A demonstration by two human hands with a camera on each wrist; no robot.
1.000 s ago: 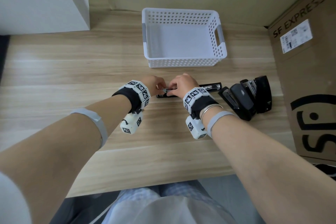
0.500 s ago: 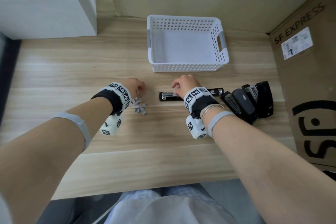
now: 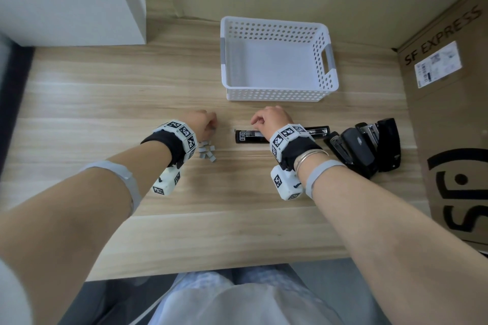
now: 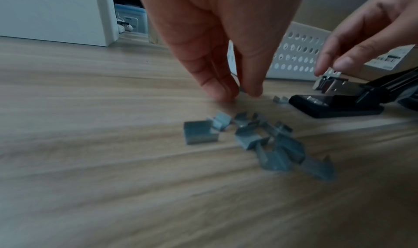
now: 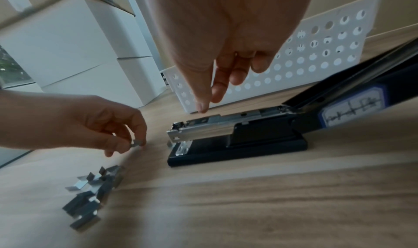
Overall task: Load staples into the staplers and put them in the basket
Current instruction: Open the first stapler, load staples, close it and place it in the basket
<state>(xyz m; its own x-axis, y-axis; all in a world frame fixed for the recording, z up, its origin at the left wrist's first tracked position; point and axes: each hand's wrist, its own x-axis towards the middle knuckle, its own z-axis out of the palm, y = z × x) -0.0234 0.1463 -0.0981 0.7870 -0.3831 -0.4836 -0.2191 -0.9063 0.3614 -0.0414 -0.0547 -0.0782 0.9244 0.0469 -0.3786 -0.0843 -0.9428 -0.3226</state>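
A black stapler (image 3: 248,136) lies opened flat on the wooden table, its metal magazine (image 5: 203,129) exposed. My right hand (image 5: 208,103) hovers just over the magazine with fingers loosely extended, holding nothing. Left of the stapler, several short grey staple strips (image 3: 207,152) lie in a loose pile (image 4: 248,137). My left hand (image 5: 135,143) is just past the pile and pinches one small staple strip (image 5: 137,142) between thumb and fingertips, low over the table. The white perforated basket (image 3: 277,93) stands empty behind the stapler.
Two more black staplers (image 3: 364,145) lie opened at the right, close to a tall cardboard box (image 3: 449,113). A white cabinet (image 3: 71,0) fills the far left corner. One stray staple piece (image 4: 279,99) lies by the stapler's base.
My left hand left the stapler, swung left to the staple pile and now pinches a strip. The right hand stayed over the open stapler. The head view shifted slightly.
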